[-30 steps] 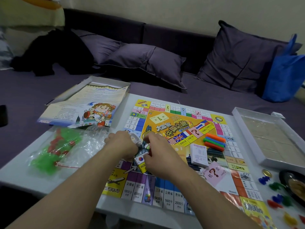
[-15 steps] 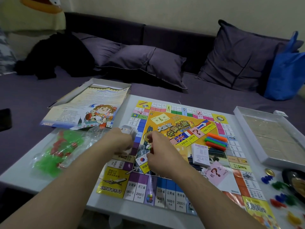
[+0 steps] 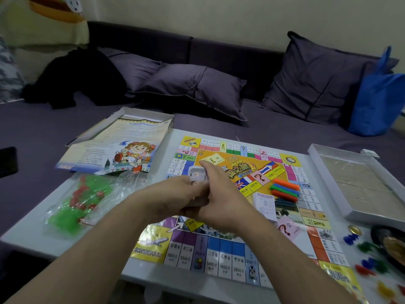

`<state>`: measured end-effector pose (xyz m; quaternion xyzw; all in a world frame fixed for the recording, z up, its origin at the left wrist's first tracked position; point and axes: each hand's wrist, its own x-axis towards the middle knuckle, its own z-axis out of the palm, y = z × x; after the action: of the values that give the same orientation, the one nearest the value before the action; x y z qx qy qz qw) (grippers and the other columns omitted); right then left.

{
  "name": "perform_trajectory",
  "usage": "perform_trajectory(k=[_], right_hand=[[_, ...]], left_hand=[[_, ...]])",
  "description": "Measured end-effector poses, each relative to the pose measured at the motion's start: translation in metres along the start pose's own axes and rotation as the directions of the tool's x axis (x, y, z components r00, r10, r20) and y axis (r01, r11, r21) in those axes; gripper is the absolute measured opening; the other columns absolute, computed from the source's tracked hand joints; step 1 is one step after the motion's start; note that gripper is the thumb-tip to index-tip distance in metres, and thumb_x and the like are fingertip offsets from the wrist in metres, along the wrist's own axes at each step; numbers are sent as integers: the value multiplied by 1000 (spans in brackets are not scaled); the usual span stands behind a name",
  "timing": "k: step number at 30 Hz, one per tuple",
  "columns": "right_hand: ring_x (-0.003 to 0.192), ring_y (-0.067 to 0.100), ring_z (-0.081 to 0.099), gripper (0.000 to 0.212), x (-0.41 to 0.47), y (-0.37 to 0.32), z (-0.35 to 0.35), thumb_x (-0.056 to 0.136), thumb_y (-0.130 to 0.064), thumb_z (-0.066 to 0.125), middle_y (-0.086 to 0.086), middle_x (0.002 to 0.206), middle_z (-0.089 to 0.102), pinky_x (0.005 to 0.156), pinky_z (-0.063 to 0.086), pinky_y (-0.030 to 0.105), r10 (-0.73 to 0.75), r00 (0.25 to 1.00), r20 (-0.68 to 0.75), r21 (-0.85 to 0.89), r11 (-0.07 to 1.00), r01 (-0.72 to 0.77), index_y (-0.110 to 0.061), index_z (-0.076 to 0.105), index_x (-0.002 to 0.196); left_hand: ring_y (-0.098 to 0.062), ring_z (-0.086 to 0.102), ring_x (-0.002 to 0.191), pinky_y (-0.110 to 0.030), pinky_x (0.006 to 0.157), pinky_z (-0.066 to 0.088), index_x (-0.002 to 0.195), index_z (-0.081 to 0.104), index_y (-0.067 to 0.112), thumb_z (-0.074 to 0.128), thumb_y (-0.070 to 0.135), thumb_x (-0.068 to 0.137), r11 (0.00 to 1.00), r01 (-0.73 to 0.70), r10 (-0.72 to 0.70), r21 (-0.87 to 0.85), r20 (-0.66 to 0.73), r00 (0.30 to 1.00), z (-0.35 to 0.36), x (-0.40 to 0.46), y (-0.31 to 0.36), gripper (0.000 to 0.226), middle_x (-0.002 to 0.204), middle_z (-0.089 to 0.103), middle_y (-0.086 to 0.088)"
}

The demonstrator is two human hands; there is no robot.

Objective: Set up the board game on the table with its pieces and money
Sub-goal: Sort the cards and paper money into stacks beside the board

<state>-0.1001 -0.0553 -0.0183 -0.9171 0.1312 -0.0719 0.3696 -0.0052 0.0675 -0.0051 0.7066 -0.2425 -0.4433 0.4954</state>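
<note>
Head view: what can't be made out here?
- Small clear packet held between left hand and right hand: contents blurred, and the fingers cover most of it, so the exact grip is unclear.
- Board centre: hidden behind both hands.
- Dark dish and coloured pawns: cut off by the right edge.
- White card stack: print too small to read.

A dark purple fabric sofa [image 3: 219, 132] runs behind the white table [image 3: 32, 235]. Two purple cushions [image 3: 188, 84] lie near its middle, with a larger purple cushion [image 3: 315, 77] propped upright further right. A crumpled black garment [image 3: 81, 77] sits at the left; a blue fabric bag [image 3: 379, 99] leans at the right.
</note>
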Motion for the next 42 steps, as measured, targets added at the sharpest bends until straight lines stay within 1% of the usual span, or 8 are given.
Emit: perform_trajectory(k=[4,7,10,13,18,28,36,42], right_hand=[[123,16,54,103,-17,6,-11,71,-39,94,-11,140,43,98,56,36,-38,999,-22,32,999,38,-32,31,153],[116,16,58,95,-30,6,-9,71,-35,93,-14,136,44,89,61,40,-83,997,-4,102,991,83,-34,37,147],[129,14,49,103,-47,3,-14,70,-38,91,-16,146,31,101,56,39,-132,991,-15,-26,991,132,-30,30,152],[144,11,33,115,-67,2,-24,69,-49,91,-15,155,25,117,42,35,-126,991,-53,-164,980,115,-28,22,158],[107,10,61,79,-103,13,-40,70,-36,93,-14,122,55,88,60,42,-60,994,-88,11,998,62,-37,46,133],[135,1,45,114,-168,53,-73,72,-40,95,-26,152,32,105,53,27,118,993,29,193,974,-121,-44,22,159],[99,16,73,24,-187,88,-80,93,-11,77,-2,105,76,83,63,32,388,888,-247,584,790,-183,-22,69,113],[100,14,73,20,-194,102,-90,95,-8,74,-2,102,78,85,63,33,410,877,-252,667,730,-150,-19,74,111]], left_hand=[[-29,75,87,-49,92,62,118,67,-1,60,14,104,995,-13,12,-95,-11,1000,5,-9,1,22,95,77,-15],[-28,74,76,-37,64,60,110,70,-3,60,7,98,967,-14,13,-256,-5,1000,17,-18,1,19,92,76,-20],[-22,72,63,-28,49,53,103,69,0,56,3,97,938,-9,-3,-347,-35,999,38,-27,4,15,79,72,-16],[-24,70,68,-27,51,51,101,71,3,57,7,97,963,-6,-10,-269,-61,998,62,-29,6,15,83,71,-17],[-35,71,96,-48,85,53,103,79,8,61,13,96,939,49,-32,-340,58,998,94,-38,4,20,104,74,-22],[-36,75,93,-44,71,63,122,68,-3,62,5,98,925,73,6,-372,207,978,145,-38,1,25,110,75,-27],[-36,78,92,-44,61,66,121,70,2,79,13,85,884,48,18,-465,135,991,183,-29,-2,38,107,77,-22],[-39,78,95,-51,67,65,123,67,4,81,10,83,883,39,20,-468,120,993,197,-23,1,42,107,78,-22]])
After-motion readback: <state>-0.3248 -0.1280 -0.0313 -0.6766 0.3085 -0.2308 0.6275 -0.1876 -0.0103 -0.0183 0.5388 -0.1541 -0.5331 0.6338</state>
